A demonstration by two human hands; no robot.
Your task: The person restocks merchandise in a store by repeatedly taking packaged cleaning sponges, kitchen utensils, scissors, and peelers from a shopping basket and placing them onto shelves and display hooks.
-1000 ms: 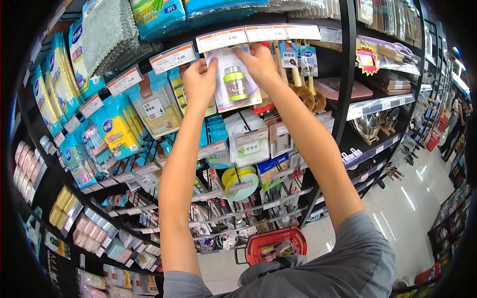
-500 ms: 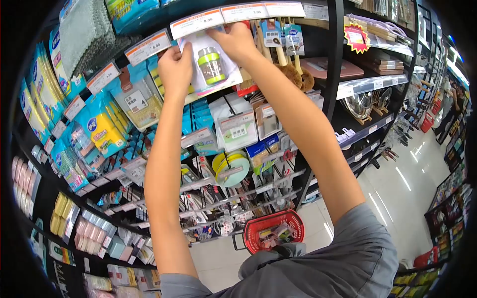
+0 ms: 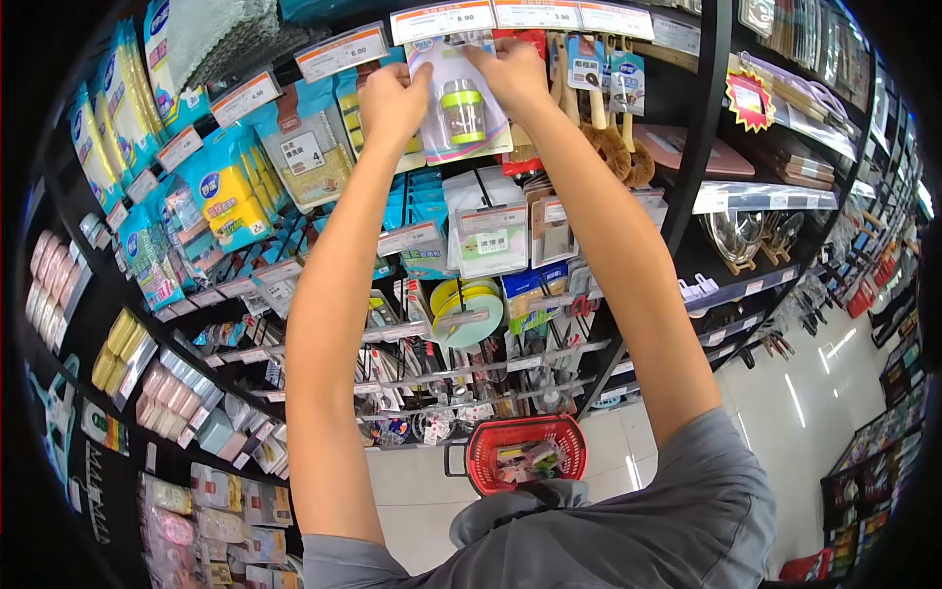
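Both hands were raised to the shelf, apart from each other, on either side of a carded blister pack (image 3: pixel 455 69). The left hand (image 3: pixel 393 103) had its thumb at the upper left edge of the card, fingers curled; the right hand (image 3: pixel 512 74) laid its thumb on the card near the top right. How firmly either one gripped it could not be told, since the fingertips were hidden.

The pack stood upright just below a price label (image 3: pixel 442 20) reading 8.90, and through its front showed a small clear jar (image 3: pixel 463 116) with a lime-green band and base. To its right hung round brown bristle brushes (image 3: pixel 610 152) on pale wooden handles (a red package (image 3: pixel 522 162) peeked out between them and the card). To its left was a bag marked with a 4 (image 3: pixel 312 157), then a blue-topped pack of yellow sponges (image 3: pixel 238 208).

Lower down, a white pouch (image 3: pixel 491 242) and yellow and mint discs (image 3: pixel 473 316) hung from hooks. A red basket (image 3: pixel 573 440) holding packaged goods was near the person's body, above the pale tiled floor (image 3: pixel 790 422).
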